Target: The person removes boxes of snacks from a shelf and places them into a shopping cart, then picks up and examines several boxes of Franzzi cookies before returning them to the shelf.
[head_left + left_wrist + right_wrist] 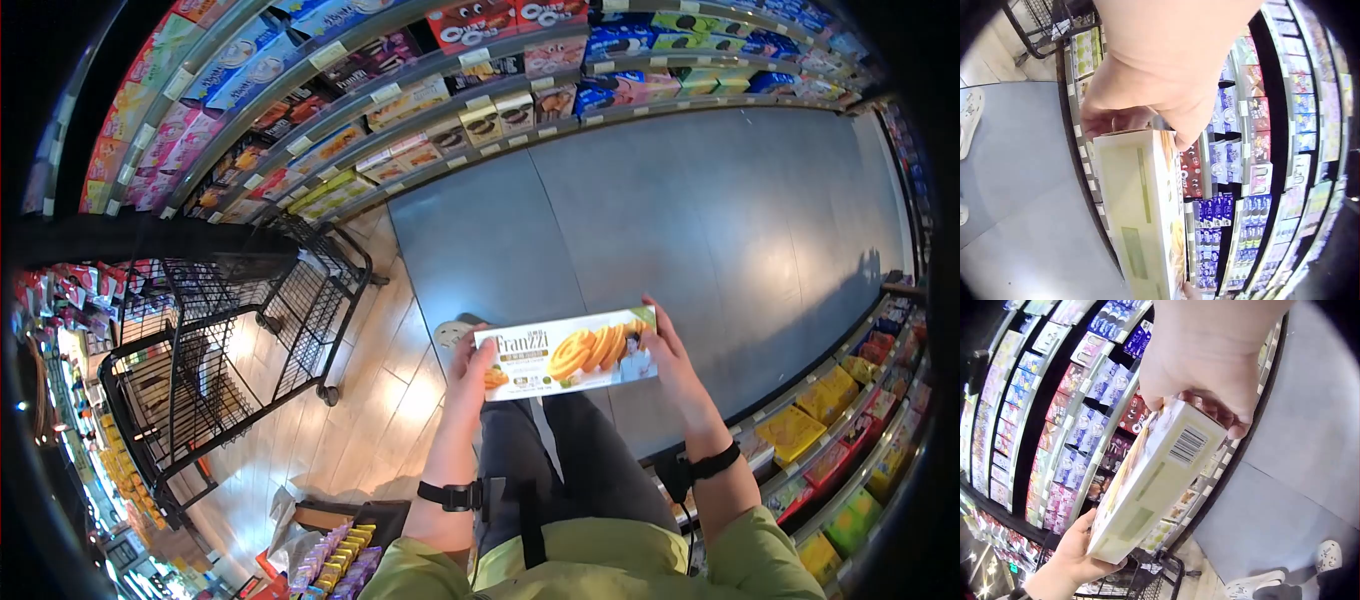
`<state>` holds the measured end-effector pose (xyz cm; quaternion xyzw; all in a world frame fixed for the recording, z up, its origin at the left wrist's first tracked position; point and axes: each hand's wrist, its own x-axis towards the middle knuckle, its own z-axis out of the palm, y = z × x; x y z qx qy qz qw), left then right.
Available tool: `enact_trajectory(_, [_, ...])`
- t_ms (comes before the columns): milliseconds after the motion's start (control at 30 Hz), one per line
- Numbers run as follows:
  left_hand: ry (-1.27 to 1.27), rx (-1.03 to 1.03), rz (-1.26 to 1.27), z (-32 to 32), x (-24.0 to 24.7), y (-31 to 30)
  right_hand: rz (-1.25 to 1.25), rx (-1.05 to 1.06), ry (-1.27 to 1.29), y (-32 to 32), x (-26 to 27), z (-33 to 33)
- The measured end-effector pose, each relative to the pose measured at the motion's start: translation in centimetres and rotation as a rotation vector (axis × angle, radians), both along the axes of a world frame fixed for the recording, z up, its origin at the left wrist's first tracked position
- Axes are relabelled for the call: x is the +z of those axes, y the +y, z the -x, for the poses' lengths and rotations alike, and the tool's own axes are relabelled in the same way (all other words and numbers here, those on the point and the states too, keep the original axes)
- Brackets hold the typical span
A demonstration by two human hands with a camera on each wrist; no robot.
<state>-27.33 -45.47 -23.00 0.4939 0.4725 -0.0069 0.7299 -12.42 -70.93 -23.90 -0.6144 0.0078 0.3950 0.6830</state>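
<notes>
"So, where do we have the box (572, 352)?"

"In front of our legs (590, 455), above the floor (680, 200), with its printed face turned up towards us."

"And our hands?"

"Apart, both clamped on it. Our left hand (468, 358) grips one end, our right hand (668, 355) the other, thumbs over the front and fingers round behind."

"Why by the ends, do we suppose?"

"Probably to share the weight of something long and slim, and to leave the picture of biscuits in full sight. We'd guess that tilt makes the lettering easier to read, too. The barcode (1188, 445) sits on a narrow side, near our right hand."

"What's it resting on?"

"Only our grip; we see no tabletop beneath it. Below us, grey flooring meets wood-look planks (395, 385), where a black wire cart (215, 415) stands to our left."

"And the room?"

"A shop, we'd say: curved shelves (470, 150) of packets ahead, fronts outward, presumably so we can tell them apart, with more low shelving (835, 430) to our right."
</notes>
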Motion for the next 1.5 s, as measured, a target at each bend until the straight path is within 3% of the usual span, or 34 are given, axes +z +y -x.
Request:
enact_trajectory(367, [-0.235,-0.033,0.021,-0.2,2.2,1.2,0.029,0.031,-0.106,1.2,4.5,-1.2])
enact_trajectory(500, [-0.309,-0.1,0.005,-0.8,4.4,0.4,-0.053,-0.055,0.002,0.6,1.3,-1.2])
enact_trajectory(600, [-0.332,-0.179,-0.207,-1.6,5.5,-1.4,-0.142,-0.162,0.112,0.3,-0.7,-0.8])
enact_trajectory(667, [-0.404,-0.213,-0.319,-2.1,6.1,-2.4,-0.139,-0.226,0.401,0.1,-1.1,-0.4])
enact_trajectory(767, [-0.471,-0.257,-0.46,-2.9,7.9,-3.7,-0.232,-0.105,0.441,-0.7,-3.9,0.3])
enact_trajectory(967, [-0.477,-0.441,-0.6,-3.5,8.7,-4.0,-0.297,-0.112,0.44,0.4,-5.3,1.1])
enact_trajectory(1100, [-0.513,-0.444,-0.69,-4.2,8.7,-3.8,-0.281,-0.148,0.504,1.0,-4.5,0.7])
enact_trajectory(1167, [-0.58,-0.361,-0.554,-4.7,8.6,-3.8,-0.244,-0.151,0.502,1.0,-3.8,0.6])
enact_trajectory(1233, [-0.581,-0.07,-0.305,-4.9,7.8,-3.8,-0.21,-0.161,0.498,1.2,-2.7,0.4])
enact_trajectory(1300, [-0.427,0.045,-0.303,-5.2,7.6,-1.8,-0.09,-0.117,0.231,1.7,-0.9,0.3])
enact_trajectory(1367, [-0.408,0.211,-0.236,-5.1,4.4,0.9,-0.106,-0.105,0.211,1.8,0.8,0.0])
enact_trajectory(1433, [-0.274,0.339,-0.006,-4.7,2.5,3.1,-0.033,0.07,-0.139,1.5,2.2,-0.2])
enact_trajectory(1467, [-0.268,0.338,-0.004,-4.5,1.6,3.9,-0.03,0.069,-0.133,1.5,3.4,-0.5])
enact_trajectory(1500, [-0.155,0.349,0.151,-4.3,0.7,4.5,-0.027,0.181,-0.248,1.6,4.9,-1.1])
